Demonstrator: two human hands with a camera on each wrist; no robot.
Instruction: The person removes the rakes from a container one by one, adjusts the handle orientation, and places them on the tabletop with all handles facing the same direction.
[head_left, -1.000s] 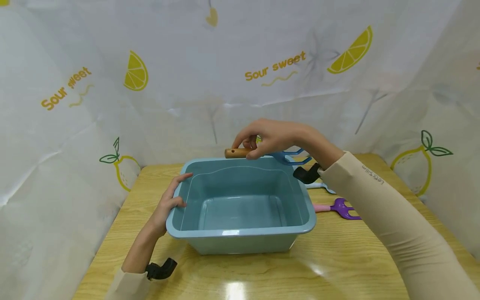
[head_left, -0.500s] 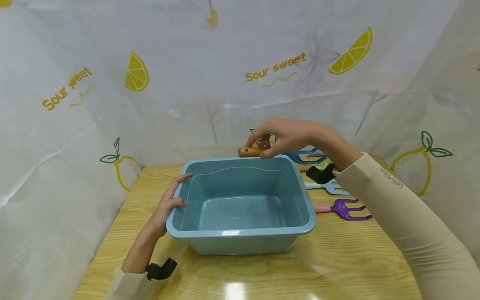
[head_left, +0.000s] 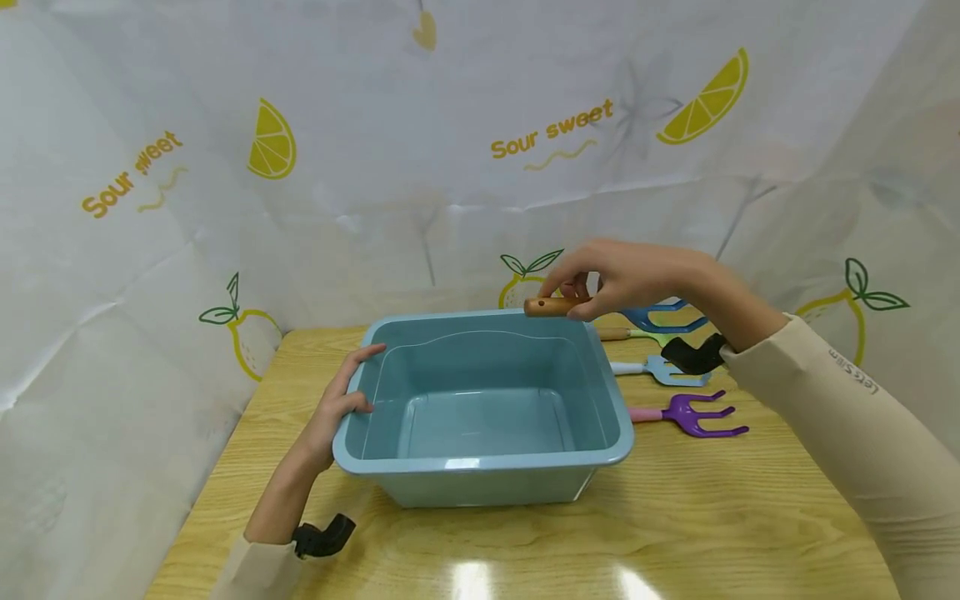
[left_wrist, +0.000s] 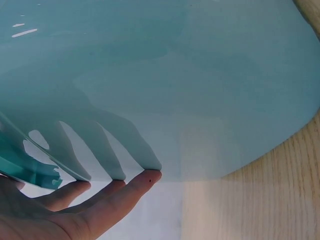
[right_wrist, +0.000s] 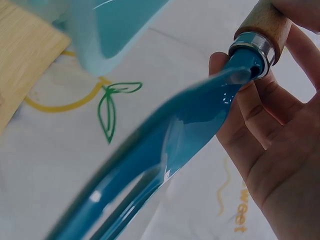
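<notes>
My right hand (head_left: 637,271) grips the wooden handle of a blue garden hand fork (head_left: 663,317), above the back right corner of the basin. In the right wrist view, the blue fork's (right_wrist: 195,110) metal collar sits by the fingers and its tines point away to the lower left. A light-blue plastic basin (head_left: 480,464) stands on the table, nothing inside it. My left hand (head_left: 330,417) holds the basin's left rim, thumb over the edge. In the left wrist view, fingertips (left_wrist: 152,175) press against the basin's outer wall (left_wrist: 200,100).
To the right of the basin lie a purple hand fork (head_left: 686,414) with a pink handle, a light-blue fork (head_left: 663,369) and a green tool (head_left: 648,335) with a wooden handle. Behind the wooden table (head_left: 675,517) hangs a white lemon-print sheet (head_left: 390,167).
My right hand has moved to the right with the blue hand fork, from over the basin's back rim toward the other tools, uncovering more of them. My left hand and the basin stay put.
</notes>
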